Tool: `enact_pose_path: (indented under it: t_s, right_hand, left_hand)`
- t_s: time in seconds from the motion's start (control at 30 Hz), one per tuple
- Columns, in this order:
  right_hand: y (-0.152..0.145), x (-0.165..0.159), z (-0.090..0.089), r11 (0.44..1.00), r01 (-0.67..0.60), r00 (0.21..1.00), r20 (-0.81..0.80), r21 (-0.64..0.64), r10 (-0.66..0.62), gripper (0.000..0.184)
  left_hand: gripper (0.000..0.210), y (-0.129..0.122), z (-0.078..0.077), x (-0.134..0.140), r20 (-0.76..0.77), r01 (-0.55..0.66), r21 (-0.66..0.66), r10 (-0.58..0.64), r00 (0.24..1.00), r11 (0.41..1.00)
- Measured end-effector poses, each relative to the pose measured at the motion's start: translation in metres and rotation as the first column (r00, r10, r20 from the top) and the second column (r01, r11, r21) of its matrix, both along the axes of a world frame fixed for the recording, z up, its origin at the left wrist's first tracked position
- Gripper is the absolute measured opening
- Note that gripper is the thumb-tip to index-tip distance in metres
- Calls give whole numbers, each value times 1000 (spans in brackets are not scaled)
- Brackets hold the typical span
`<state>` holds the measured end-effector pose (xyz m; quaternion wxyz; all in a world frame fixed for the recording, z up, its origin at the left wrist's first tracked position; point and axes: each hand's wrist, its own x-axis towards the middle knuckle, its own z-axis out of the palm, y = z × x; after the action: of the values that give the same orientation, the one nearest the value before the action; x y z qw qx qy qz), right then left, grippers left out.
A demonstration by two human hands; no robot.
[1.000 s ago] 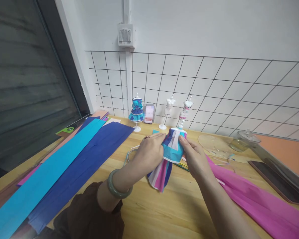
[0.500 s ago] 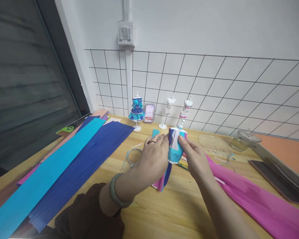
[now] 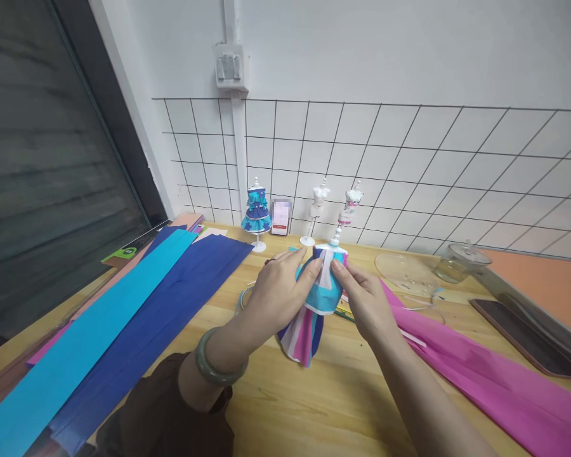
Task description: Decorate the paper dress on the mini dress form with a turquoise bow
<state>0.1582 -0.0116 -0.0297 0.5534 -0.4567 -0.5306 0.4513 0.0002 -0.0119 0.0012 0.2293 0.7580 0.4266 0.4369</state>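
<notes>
Miniature dress (image 3: 327, 298) is fitted on a white mannequin (image 3: 335, 241) near the centre of the view, above the table (image 3: 295, 406). For the positions below, the dress is the clock centre; 12 o'clock faces the wall.

Upper section: blue, pale and turquoise panels, with a turquoise band edged in white. Lower section: blue, white and magenta stripes, hanging toward 7 o'clock. The base of the mannequin is hidden.

Left hand (image 3: 283, 282), at 9 o'clock: the thumb touches the dress front. The other fingertips are hard to make out; whether this grip is open or closed cannot be told. A green bangle (image 3: 202, 365) encircles the wrist.

Right hand (image 3: 368, 304), at 3 o'clock: the grip is closed on the dress, thumb in front.

Surrounding items:
- Blue-dressed mannequin (image 3: 256, 209), upright: between 10 and 11 o'clock.
- Phone (image 3: 280, 219), propped upright: 11 o'clock.
- Bare white mannequin (image 3: 319, 202): 12 o'clock.
- Magenta sheet (image 3: 485, 381): 4 o'clock.
- Dark blue sheet (image 3: 171, 304): 9 o'clock, partly under a turquoise strip (image 3: 85, 330).
</notes>
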Motion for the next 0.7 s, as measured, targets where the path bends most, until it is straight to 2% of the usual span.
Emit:
enact_pose_path:
  t_s: [0.07,0.17,0.23,0.37,0.57,0.7]
  right_hand:
    - [0,-1,1,1000,-21,1000,-10,15,21,44]
    - [0,-1,2,998,-46,999,-15,46,47,44]
    - [-1,-1,2,997,-62,998,-10,51,63,43]
    - [-2,-1,4,992,-113,993,-24,56,114,39]
    - [-3,-2,6,990,-125,992,-8,72,126,41]
    - [-1,2,6,988,-144,990,10,57,144,40]
  left_hand:
    - [37,5,-1,-2,112,110,-82,-100,989,991]
    - [42,11,-6,-3,231,304,-218,-254,939,927]
    - [42,15,-9,-2,295,367,-259,-289,911,893]
    - [42,18,-13,-1,343,381,-269,-282,896,885]
    - [42,14,-9,-2,267,341,-242,-276,923,908]
    - [41,13,-8,-2,257,345,-260,-280,925,902]
